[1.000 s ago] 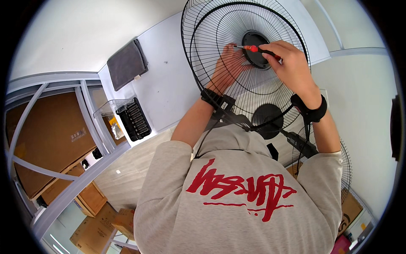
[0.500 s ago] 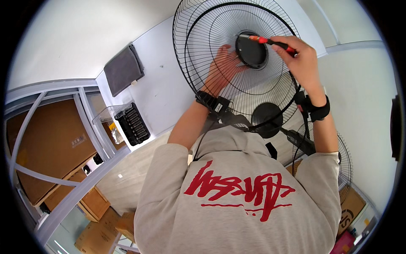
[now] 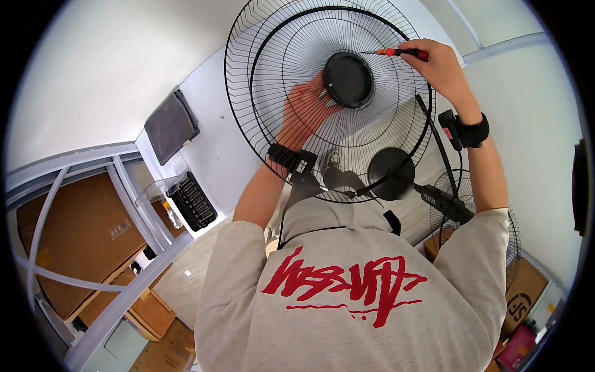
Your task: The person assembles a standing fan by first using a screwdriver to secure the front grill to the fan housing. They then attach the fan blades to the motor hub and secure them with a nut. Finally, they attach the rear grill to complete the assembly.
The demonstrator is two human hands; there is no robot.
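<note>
A round black wire fan guard (image 3: 291, 46) with a solid black centre disc (image 3: 349, 80) fills the upper middle of the head view. My left hand (image 3: 307, 106) is behind the wires, gripping the guard beside the disc. Some of its fingertips are hidden by the disc. Between the fingers of my right hand (image 3: 443, 69) is a red-and-black screwdriver (image 3: 388, 53). Its thin shaft points left, with the tip over the wires just above the disc's upper right edge. Both wrists wear black straps with small devices.
Left on the white table (image 3: 217, 149) lie a dark grey folded pouch (image 3: 171, 127) and a black case of sockets (image 3: 193, 201) with its clear lid raised. Below the guard stands a black round fan part (image 3: 392, 173). Another wire guard (image 3: 513, 248) is at right. Cardboard boxes (image 3: 80, 242) sit beyond the frame.
The guard and my left hand have shifted left. My right hand has drawn the screwdriver slightly away from the disc, so its tip is now over the wires beside it.
</note>
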